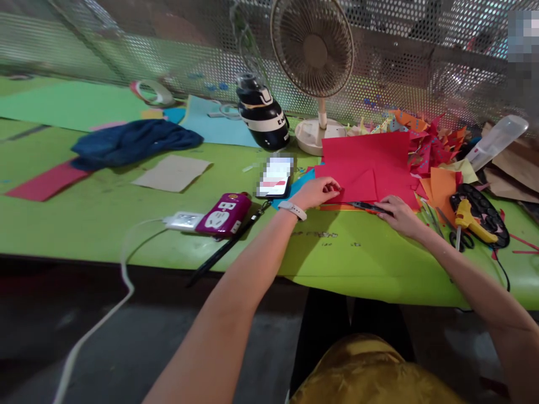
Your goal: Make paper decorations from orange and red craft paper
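Observation:
Sheets of red paper (357, 154) lie on the green table in front of me, with a triangular fold or flap near the middle. My left hand (318, 191), with a pale band on its wrist, rests at the left part of the red paper, its fingers closed in a pinch on it. A slim black-and-grey tool that looks like a utility knife (365, 207) is held in my right hand (400, 216). Its tip points left and lies along the near edge of the paper. Blue paper (304, 182) shows beneath my left wrist.
Left of my hands are a phone (277, 175), a purple power adapter (225, 215) with a white cable, and dark blue cloth (135, 143). A black bottle (265, 120) and fan (314, 53) stand behind. To the right lie paper scraps (433, 143) and a yellow glue gun (471, 221).

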The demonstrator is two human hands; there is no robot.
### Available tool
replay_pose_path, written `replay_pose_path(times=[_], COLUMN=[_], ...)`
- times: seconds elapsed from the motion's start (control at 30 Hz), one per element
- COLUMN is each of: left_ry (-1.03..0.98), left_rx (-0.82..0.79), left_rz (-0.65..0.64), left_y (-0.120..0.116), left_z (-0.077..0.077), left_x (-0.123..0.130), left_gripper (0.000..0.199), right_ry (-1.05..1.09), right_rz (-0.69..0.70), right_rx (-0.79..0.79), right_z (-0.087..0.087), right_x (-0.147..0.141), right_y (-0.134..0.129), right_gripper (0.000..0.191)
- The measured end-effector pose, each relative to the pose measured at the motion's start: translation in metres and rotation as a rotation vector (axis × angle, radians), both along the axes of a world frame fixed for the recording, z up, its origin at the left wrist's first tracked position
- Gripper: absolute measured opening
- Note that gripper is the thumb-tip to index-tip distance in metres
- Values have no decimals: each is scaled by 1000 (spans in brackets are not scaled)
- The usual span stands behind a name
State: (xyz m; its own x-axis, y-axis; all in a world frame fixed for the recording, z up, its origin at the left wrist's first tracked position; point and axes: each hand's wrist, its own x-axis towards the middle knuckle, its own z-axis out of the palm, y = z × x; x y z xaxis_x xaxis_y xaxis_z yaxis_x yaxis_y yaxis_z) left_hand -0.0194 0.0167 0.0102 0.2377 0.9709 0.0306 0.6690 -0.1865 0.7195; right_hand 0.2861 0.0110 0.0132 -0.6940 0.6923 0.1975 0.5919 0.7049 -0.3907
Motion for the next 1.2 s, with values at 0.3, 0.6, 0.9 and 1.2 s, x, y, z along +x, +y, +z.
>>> replay_pose_path(times=[0.3,0.6,0.9,1.2], left_ry=[78,45,48,54], left_rx=[-41,-159,-162,-143], left_rz=[-112,-124,-118,-131], left_y=[-7,-10,-7,-8], left_z=[10,14,12,13], left_x=[-10,-9,-9,-10], left_gripper=[26,23,25,26], right_ry=[52,95,79,88], right_rz=[-90,-61,-13,-43], right_rx=[18,8,-9,-19], right_z=[-4,-8,-2,-2], right_x=[5,-2,-2,3], right_y=[-2,-2,-3,-4], right_gripper=[34,33,33,34])
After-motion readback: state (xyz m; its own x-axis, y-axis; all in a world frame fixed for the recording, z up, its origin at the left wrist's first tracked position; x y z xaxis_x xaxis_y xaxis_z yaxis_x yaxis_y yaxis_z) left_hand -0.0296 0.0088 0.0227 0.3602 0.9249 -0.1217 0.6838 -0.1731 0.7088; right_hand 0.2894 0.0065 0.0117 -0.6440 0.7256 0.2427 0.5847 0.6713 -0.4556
